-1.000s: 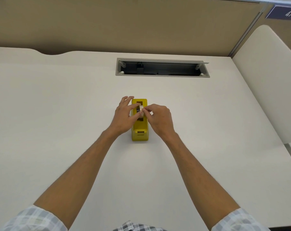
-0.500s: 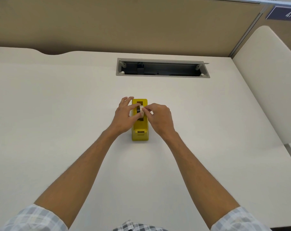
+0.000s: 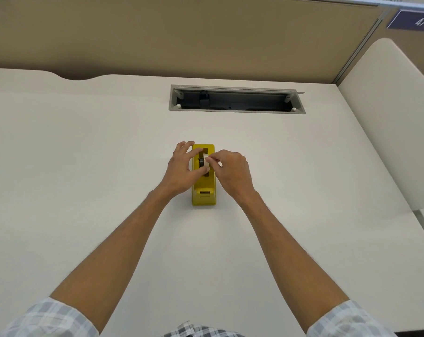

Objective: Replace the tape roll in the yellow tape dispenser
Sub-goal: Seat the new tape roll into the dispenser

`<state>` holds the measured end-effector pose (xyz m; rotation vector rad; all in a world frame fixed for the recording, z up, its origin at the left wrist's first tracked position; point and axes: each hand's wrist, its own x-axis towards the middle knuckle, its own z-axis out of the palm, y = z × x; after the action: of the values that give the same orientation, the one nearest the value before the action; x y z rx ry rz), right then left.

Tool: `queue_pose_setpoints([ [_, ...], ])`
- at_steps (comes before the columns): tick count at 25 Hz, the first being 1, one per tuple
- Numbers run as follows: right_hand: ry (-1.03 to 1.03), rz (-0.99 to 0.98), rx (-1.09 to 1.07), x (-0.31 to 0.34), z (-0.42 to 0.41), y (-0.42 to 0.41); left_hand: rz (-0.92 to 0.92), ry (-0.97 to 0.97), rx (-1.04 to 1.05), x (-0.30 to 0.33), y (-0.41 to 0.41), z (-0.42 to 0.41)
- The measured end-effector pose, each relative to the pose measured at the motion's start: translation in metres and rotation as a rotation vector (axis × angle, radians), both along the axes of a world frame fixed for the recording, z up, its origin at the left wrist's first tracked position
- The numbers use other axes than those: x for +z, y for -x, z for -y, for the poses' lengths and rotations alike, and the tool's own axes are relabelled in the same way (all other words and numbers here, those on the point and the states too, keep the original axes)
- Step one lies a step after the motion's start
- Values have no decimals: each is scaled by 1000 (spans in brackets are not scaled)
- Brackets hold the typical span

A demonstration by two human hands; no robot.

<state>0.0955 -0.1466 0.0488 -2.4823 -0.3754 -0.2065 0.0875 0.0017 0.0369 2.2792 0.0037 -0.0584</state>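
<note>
A: Head view, frame centre: where is the roll?
B: We see the pale tape roll on its black hub (image 3: 204,162) in the yellow plastic tape dispenser (image 3: 203,190), long axis running up-frame.
A: And our hands?
B: Left hand (image 3: 181,169) and right hand (image 3: 231,170) pinch the roll from opposite sides, equally near.

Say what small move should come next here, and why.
Probably lift the tape roll straight up out of the yellow dispenser. Both hands already pinch it: the left hand from the left, the right hand from the right, and it sits in the open slot. Whether its hub is seated or free is hard to tell.
</note>
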Motion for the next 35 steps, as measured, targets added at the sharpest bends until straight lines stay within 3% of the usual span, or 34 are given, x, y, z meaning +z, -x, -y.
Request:
queue_pose_setpoints([
  [15, 138, -1, -6, 4, -4, -1, 126, 22, 28, -10, 1, -2],
  [22, 99, -21, -5, 5, -3, -1, 38, -9, -11, -11, -1, -1],
  [35, 166, 3, -7, 2, -3, -4, 87, -8, -5, -14, 0, -6],
])
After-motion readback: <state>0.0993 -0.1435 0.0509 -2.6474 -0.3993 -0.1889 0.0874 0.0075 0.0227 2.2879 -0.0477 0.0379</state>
